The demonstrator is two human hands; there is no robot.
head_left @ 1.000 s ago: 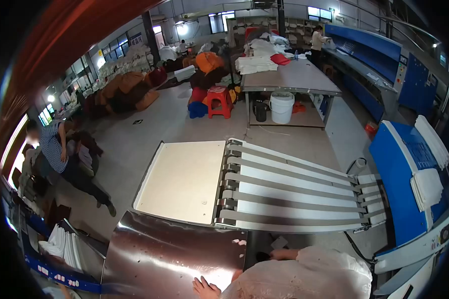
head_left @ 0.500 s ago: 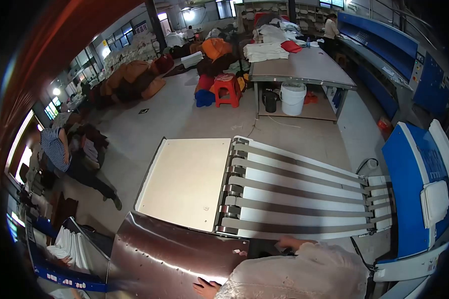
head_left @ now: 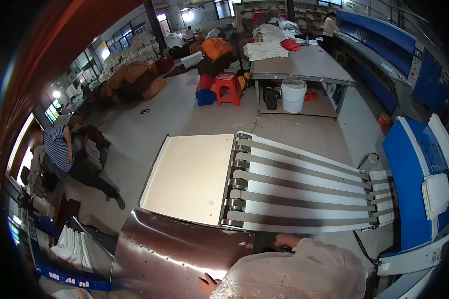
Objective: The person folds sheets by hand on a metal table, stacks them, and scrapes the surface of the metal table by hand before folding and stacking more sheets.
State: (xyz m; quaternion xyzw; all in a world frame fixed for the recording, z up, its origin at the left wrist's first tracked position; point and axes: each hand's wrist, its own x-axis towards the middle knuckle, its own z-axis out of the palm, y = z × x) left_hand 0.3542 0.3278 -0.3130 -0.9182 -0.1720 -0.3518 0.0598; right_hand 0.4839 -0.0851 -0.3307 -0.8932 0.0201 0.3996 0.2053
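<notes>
My left hand [head_left: 207, 284] lies on the curved shiny metal panel [head_left: 164, 249] at the bottom, its visible fingers apart. Beyond a pale sleeve [head_left: 294, 271], my right hand [head_left: 286, 241] is near the dark gap beside the panel, below the grey-strapped conveyor [head_left: 304, 189]. The fingers of that hand are partly hidden, and anything in them cannot be made out. Behind the metal panel is a flat cream board [head_left: 192, 177], joined to the conveyor by a row of rollers.
At left, a person in a striped top [head_left: 58, 147] leans by cloth piles. White folded cloth [head_left: 72, 246] is at lower left. A table [head_left: 309, 65] bears cloth; near it are a red stool [head_left: 228, 89] and white bucket [head_left: 293, 95]. A blue machine [head_left: 409, 174] stands at right.
The view has shifted, moving the board and conveyor slightly right in the picture. My left hand stays on the metal panel. More of my right hand shows than one second ago.
</notes>
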